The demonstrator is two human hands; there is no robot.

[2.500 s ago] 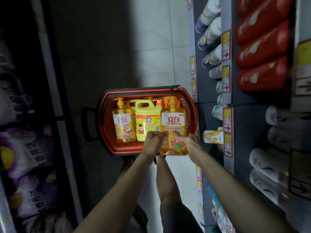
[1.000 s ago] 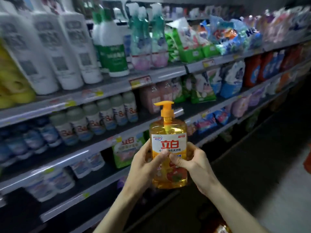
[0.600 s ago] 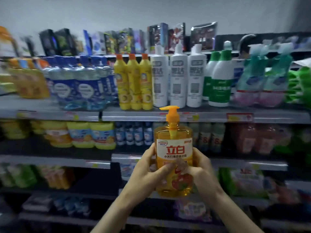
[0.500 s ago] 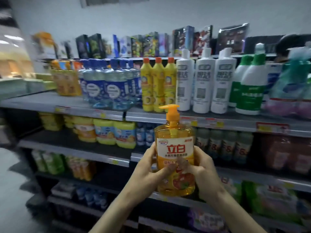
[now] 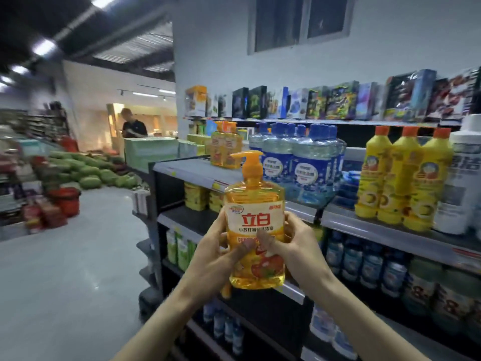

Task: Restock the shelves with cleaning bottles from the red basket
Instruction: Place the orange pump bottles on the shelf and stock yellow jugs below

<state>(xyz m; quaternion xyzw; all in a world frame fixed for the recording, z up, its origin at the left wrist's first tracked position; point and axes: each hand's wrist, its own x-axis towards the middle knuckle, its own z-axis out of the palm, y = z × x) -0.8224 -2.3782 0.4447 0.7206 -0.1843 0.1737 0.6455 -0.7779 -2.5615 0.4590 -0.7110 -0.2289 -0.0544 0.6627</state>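
pump bottle [image 5: 254, 222] upright between left hand [image 5: 216, 259] and right hand [image 5: 299, 251], other pump bottles [image 5: 226, 152] on shelf [image 5: 187, 170] behind it

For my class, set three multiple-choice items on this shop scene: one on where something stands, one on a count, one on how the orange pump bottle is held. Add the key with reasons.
1. Where do the shelved orange bottles stand?
A. Left of the blue-capped bottles
B. On the floor
C. Among the boxes on top

2. How many yellow bottles with orange caps stand in the front row?
A. Two
B. Three
C. Five

3. How is the orange pump bottle held?
A. Lying flat on a shelf
B. By one hand, upside down
C. Upright, gripped by the left hand and the right hand

Key:
1 A: they share the upper shelf with the blue caps, just to their left.
2 B: three orange caps show side by side.
3 C: both thumbs press its label and the pump points up.
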